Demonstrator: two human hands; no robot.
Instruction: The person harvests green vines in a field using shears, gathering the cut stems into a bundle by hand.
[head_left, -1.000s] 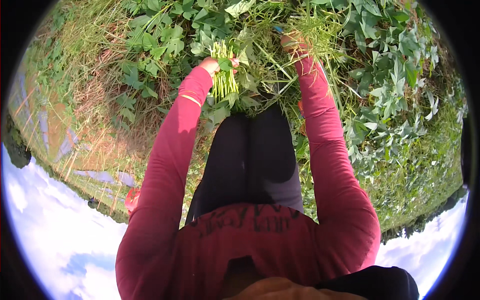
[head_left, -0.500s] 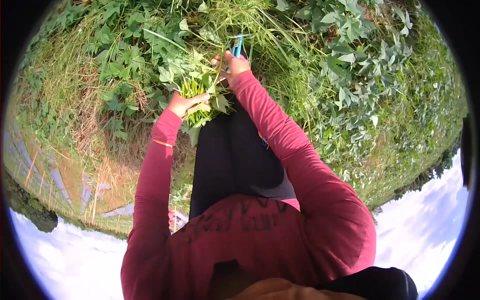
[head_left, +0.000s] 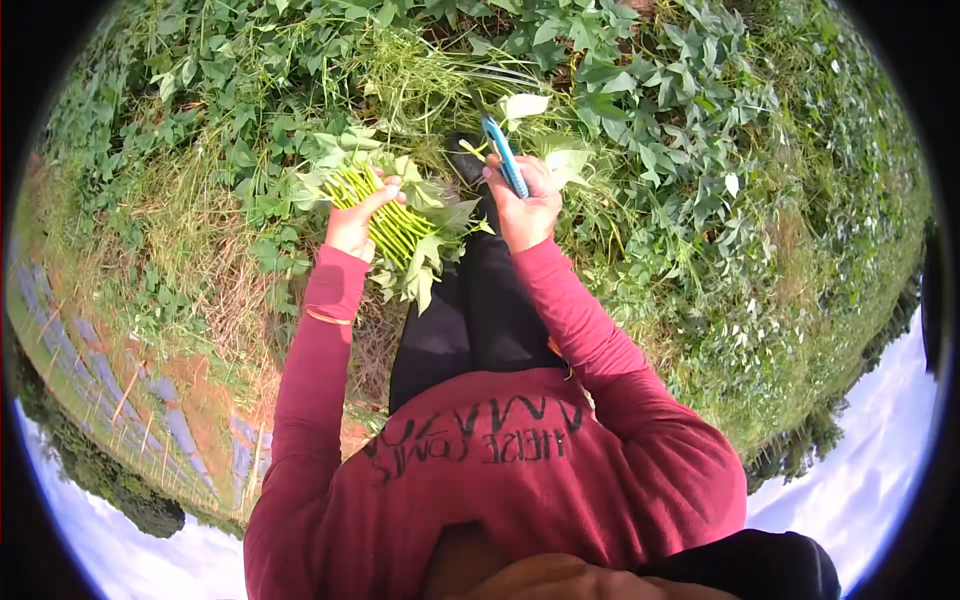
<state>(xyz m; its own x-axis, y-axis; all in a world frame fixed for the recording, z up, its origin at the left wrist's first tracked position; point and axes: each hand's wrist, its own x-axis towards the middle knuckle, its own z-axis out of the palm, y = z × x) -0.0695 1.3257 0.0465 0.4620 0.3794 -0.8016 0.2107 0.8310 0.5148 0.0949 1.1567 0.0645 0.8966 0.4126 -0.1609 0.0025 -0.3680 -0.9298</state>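
A thick bunch of green leafy stems (head_left: 405, 228) is gripped in my left hand (head_left: 352, 226), the thumb lying across the stems and the leaves hanging at both ends. To its right, my right hand (head_left: 530, 205) is closed around a blue utility knife (head_left: 506, 158), its dark blade pointing away from me. A single pale-green stem (head_left: 474, 150) is pinched at the fingers of that same hand. Broad leaves (head_left: 568, 163) stick out beside it; whether they belong to that stem I cannot tell. The two hands are apart.
Leafy vines (head_left: 650, 90) and long grass (head_left: 400, 75) cover the ground ahead and on both sides. Dry straw-coloured grass (head_left: 235, 300) lies to the left. A dark shoe (head_left: 465, 160) shows between my hands. Farther left run grey strips (head_left: 180, 420) with stakes.
My right hand has moved right, away from the bunch, with the knife and a stem in it. The left hand has tilted the bunch, so its stems now show more fully.
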